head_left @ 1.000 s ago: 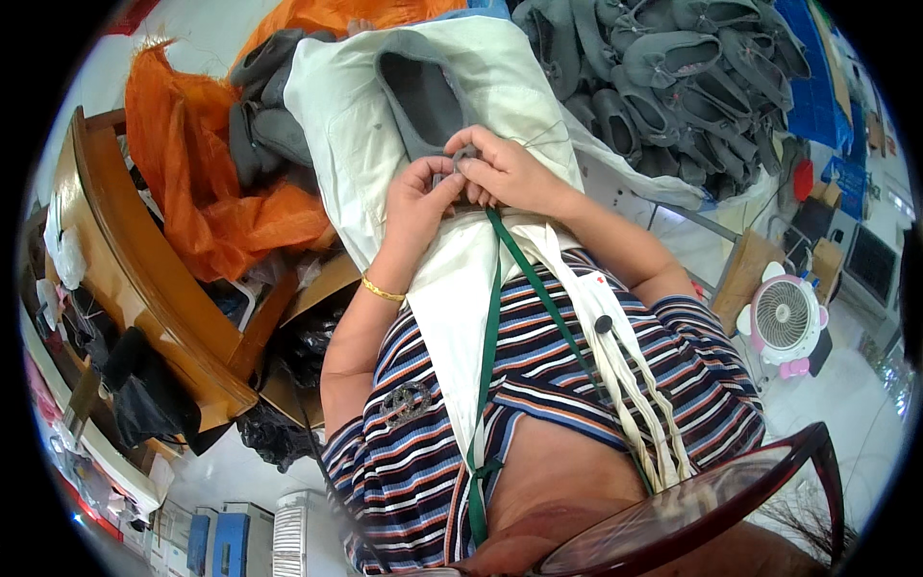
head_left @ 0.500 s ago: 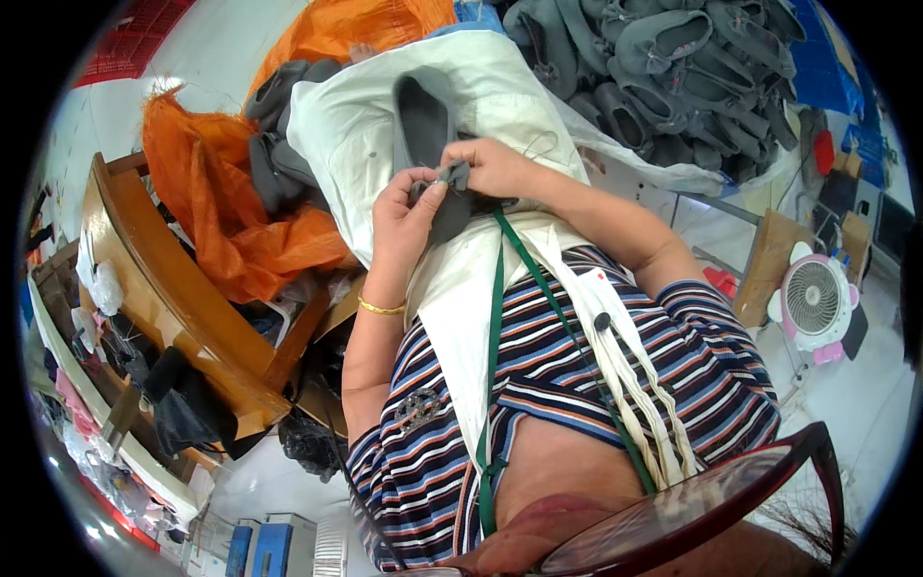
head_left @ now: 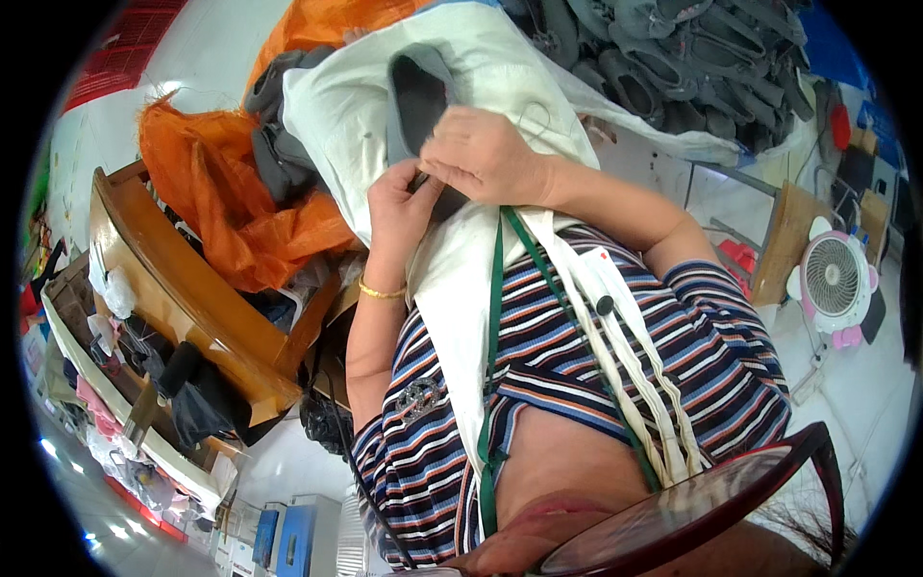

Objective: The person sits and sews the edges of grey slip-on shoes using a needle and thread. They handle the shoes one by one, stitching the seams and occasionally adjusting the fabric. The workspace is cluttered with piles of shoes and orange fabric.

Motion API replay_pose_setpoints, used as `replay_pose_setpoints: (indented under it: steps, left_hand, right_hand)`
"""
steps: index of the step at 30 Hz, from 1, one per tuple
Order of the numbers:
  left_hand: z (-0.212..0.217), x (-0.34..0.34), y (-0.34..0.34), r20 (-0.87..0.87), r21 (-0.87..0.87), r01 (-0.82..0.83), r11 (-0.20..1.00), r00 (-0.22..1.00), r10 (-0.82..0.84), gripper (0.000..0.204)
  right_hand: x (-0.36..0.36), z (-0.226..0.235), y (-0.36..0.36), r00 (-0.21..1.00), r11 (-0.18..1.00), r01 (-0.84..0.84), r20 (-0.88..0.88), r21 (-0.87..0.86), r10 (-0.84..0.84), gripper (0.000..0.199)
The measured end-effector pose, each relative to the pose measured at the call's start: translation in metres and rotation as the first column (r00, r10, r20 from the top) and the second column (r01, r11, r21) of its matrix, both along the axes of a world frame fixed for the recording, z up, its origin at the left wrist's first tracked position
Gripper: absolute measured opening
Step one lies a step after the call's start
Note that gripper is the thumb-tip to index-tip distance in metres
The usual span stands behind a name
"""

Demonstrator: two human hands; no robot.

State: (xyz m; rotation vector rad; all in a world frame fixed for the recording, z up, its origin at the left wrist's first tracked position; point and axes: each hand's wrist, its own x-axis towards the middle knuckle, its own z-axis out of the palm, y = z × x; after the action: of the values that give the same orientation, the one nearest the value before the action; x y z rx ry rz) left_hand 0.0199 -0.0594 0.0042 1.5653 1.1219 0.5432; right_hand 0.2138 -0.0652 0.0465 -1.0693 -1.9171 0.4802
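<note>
A grey slip-on shoe (head_left: 397, 120) lies on the white cloth (head_left: 336, 125) over my lap, its dark opening facing up. My left hand (head_left: 396, 207) pinches the near part of this shoe between thumb and fingers. Right against those fingertips, my right hand (head_left: 492, 159) is closed, with its fingers bent over the shoe. What the right fingers grip is hidden behind them. A thin dark loop (head_left: 535, 117), like thread or wire, shows on the cloth beyond my right hand.
Many grey shoes (head_left: 663, 67) are heaped at the far right. An orange woven sack (head_left: 212, 192) with more grey shoes (head_left: 279, 159) is at the left, beside a curved wooden table (head_left: 183, 298). A white and pink fan (head_left: 832, 279) stands at the right.
My right hand has turned and shifted left across the shoe, its back now showing. The small grey bow seen between my fingers earlier is now covered. The whole view has shifted slightly.
</note>
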Motion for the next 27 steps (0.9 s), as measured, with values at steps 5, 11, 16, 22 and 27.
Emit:
replay_pose_setpoints:
  steps: [5, 11, 16, 22, 27]
  left_hand:
    - [0.011, -0.002, -0.011, -0.004, 0.045, 0.030, 0.999, 1.000, -0.030, 0.017]
    - [0.026, -0.011, -0.018, -0.114, 0.352, 0.109, 0.930, 0.991, -0.073, 0.017]
    - [0.023, -0.008, -0.016, -0.091, 0.407, 0.116, 0.906, 0.992, -0.086, 0.018]
    - [0.019, -0.002, -0.013, -0.076, 0.451, 0.159, 0.878, 0.987, -0.140, 0.018]
    - [0.012, 0.002, -0.014, -0.064, 0.461, 0.161, 0.873, 0.987, -0.148, 0.019]
  right_hand:
    - [0.017, 0.025, 0.002, 0.765, 0.747, -0.251, -0.599, -0.616, -0.236, 0.014]
    - [0.113, 0.016, -0.016, 0.287, 0.722, -0.482, -0.868, -0.496, -0.405, 0.016]
    - [0.259, 0.030, -0.038, -0.167, 0.897, -0.194, -0.888, -0.396, -0.428, 0.014]
    - [0.327, 0.024, -0.066, -0.210, 0.798, 0.341, -0.868, -0.497, -0.450, 0.023]
    - [0.348, -0.019, -0.073, -0.261, 0.710, 0.449, -0.839, -0.543, -0.477, 0.023]
